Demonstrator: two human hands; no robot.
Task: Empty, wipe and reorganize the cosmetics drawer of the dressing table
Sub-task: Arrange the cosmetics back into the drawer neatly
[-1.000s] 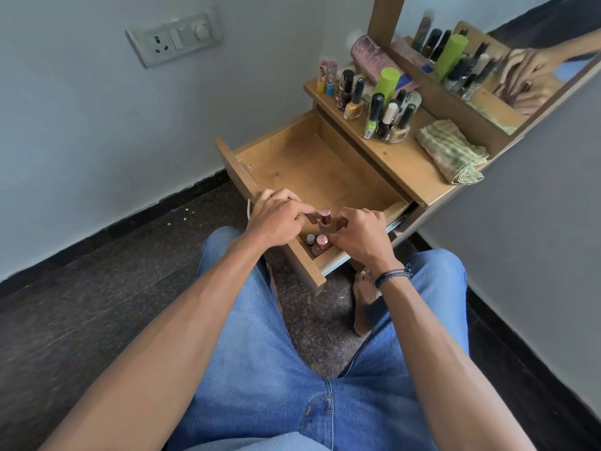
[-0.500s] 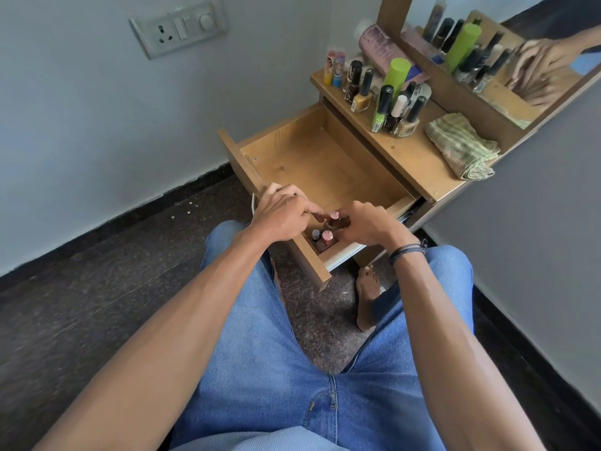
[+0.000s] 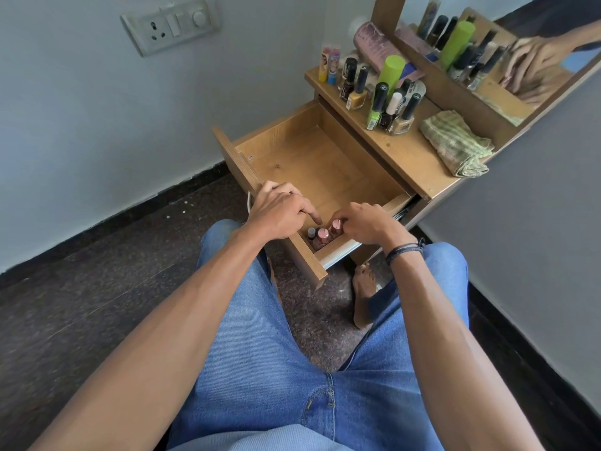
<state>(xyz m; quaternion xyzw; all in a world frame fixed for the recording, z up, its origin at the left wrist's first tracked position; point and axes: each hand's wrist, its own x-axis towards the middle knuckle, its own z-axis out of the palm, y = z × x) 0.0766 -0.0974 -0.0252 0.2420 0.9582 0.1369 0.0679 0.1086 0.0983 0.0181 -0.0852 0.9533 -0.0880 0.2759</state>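
The wooden drawer stands pulled out, its floor bare except at the near right corner. Two small nail polish bottles stand there, one with a grey cap and one with a rose cap. A third rose-capped nail polish bottle stands beside them. My right hand pinches that third bottle at its cap. My left hand rests over the drawer front, its index finger stretched down toward the bottles.
On the dressing table top stand several nail polish bottles, a green tube and a folded striped cloth. A mirror rises behind them. A wall socket is at upper left. A bare foot rests below the drawer.
My right hand has lowered the rose-capped bottle into the drawer corner beside the other two. My left hand let go of it and now points with its index finger.
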